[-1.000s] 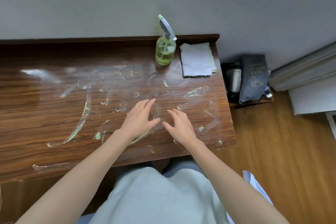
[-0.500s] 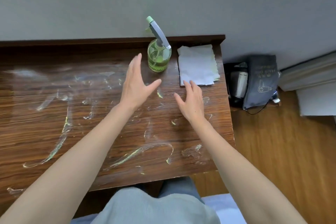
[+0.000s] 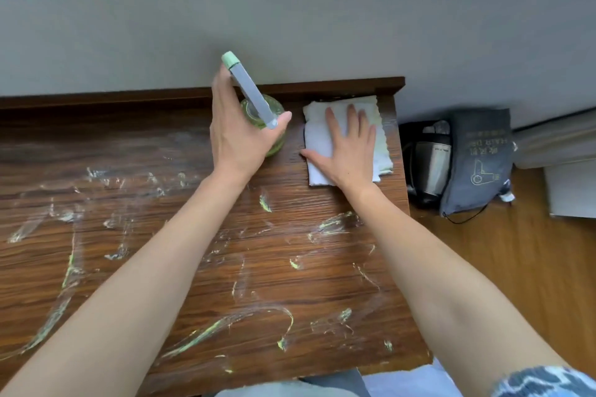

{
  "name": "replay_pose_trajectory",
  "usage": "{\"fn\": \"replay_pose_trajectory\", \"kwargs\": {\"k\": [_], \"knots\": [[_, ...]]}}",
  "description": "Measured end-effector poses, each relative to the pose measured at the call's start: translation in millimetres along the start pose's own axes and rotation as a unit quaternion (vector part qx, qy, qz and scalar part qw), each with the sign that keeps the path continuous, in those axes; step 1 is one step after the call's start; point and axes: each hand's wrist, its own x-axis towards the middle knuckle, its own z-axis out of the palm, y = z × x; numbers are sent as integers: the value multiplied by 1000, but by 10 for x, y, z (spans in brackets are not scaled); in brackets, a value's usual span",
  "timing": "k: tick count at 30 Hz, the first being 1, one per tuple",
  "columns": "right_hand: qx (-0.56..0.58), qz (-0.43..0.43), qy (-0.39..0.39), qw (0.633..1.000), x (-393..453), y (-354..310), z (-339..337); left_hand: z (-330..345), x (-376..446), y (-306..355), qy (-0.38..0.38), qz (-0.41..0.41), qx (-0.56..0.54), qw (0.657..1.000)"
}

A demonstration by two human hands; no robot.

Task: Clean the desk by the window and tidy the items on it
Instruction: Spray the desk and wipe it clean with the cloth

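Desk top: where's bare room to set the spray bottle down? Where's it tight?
Free: the wide smeared stretch of desk left of the left hand, and the front area between both forearms. Tight: the back right corner, where spray bottle, cloth and right hand sit close; only a narrow strip separates bottle and cloth.

Hands now on spray bottle (image 3: 262,126), cloth (image 3: 322,138).

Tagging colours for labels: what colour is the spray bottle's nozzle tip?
Pale mint green; the spray bottle has a grey trigger head. Head view shows it best.
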Motion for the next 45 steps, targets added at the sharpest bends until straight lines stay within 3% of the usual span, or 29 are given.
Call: {"fn": "replay_pose_trajectory", "kwargs": {"k": [9, 16, 21, 30, 36, 45], "knots": [[-38, -17, 125, 991, 67, 10, 75, 152, 69, 6, 52, 3, -17, 998], [-66, -59, 93, 992, 225, 21, -67, -71, -44, 20, -31, 31, 51, 998], [-18, -22, 90, 996, 100, -59, -164, -376, -384, 56, -80, 59, 70, 993], [18, 6, 168, 986, -778, -317, -541, -947, -1108, 187, -125, 78, 59, 987], [32, 53, 166, 984, -1593, -429, -754, -1391, -1732, 219, -186, 125, 77, 972], [47, 93, 188, 977, -2539, -319, -734, -1618, -2433, 107, -269, 120, 104, 950]]}}
